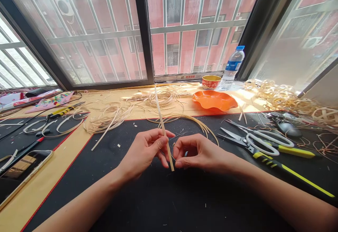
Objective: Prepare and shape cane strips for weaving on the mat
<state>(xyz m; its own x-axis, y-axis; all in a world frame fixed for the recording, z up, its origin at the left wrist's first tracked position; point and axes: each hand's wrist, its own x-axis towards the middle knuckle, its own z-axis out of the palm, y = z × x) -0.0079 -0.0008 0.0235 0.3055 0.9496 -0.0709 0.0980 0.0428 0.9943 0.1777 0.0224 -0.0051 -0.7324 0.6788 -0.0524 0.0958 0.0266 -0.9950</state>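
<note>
A pale flat cane-like strip (pixel 160 110) stands nearly upright above the black mat, leaning slightly left at its top. My left hand (pixel 149 147) pinches it near the lower end between thumb and fingers. Close by on the right, my right hand (pixel 195 151) is closed, its thumb and fingertips together next to the strip. A small shiny bit shows inside its curled fingers, and a fine thread or wire seems to run by the fingertips; what it holds is too small to name. Behind both hands lies a curved bundle of tan strands (pixel 199 122).
Scissors (pixel 248 142) and yellow-black pliers (pixel 295 150) lie at right, beside a computer mouse (pixel 289 129). Coils of strands (pixel 111 117) lie further back. An orange wavy dish (pixel 215 101), red tin (pixel 211 82) and water bottle (pixel 232 68) stand by the window. A phone (pixel 23 172) is left.
</note>
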